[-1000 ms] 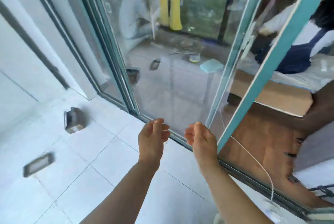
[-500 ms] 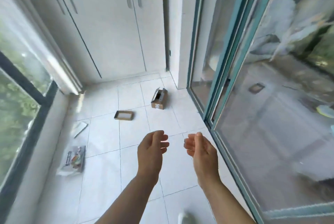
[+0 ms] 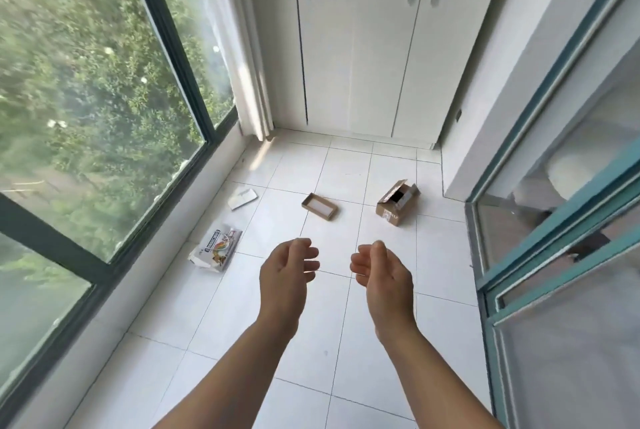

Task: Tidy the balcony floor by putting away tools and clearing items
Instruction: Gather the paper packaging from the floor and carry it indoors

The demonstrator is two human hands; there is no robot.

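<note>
Several items lie on the white tiled balcony floor (image 3: 346, 307). An open brown cardboard box (image 3: 397, 202) lies on its side at the right. A shallow brown box tray (image 3: 319, 206) sits left of it. A small white flat packet (image 3: 242, 198) lies near the window wall. A printed plastic package (image 3: 216, 249) lies closer, at the left. My left hand (image 3: 285, 274) and my right hand (image 3: 382, 278) hover side by side above the floor, fingers loosely curled, holding nothing and touching nothing.
White cupboard doors (image 3: 353, 47) close off the far end. A large dark-framed window (image 3: 104, 116) runs along the left. A teal-framed sliding glass door (image 3: 554, 220) stands at the right, with a white wall corner (image 3: 485, 99) beside it.
The view has swung left, from the glass door to the balcony's far end. The floor items have come into full view. Both hands keep the same empty pose.
</note>
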